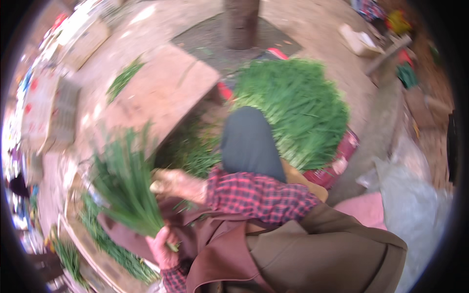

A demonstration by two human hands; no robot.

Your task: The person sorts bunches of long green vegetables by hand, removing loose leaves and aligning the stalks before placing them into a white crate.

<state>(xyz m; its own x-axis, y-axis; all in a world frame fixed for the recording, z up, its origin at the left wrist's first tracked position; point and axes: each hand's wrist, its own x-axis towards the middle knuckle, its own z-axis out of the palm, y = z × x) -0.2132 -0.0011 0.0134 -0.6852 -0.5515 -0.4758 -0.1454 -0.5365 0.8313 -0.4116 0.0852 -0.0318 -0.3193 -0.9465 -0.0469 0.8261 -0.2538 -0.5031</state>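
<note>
Green, narrow blades make up the bunch, which leans out to my left, its tips splayed and its stem ends wrapped in the curled fingers of my left hand. My right hand is bent near the bunch's right edge; blur keeps me from telling whether its fingers pinch a blade or stand free. To handle this bunch well, I would hold it low, firmly enough that no stem slides yet lightly enough not to bruise the bases, and use the right fingertips gently along the leaves rather than tugging. Soft leaves like these will probably crease if squeezed midway. Beyond my knee, in smooth dark cloth, lies a rounded, shaggy heap of similar greens, paler at its near edge, over a glossy red sheet. Left of it stands a flat, dull pinkish board, hard-edged against all that feathery green.
</note>
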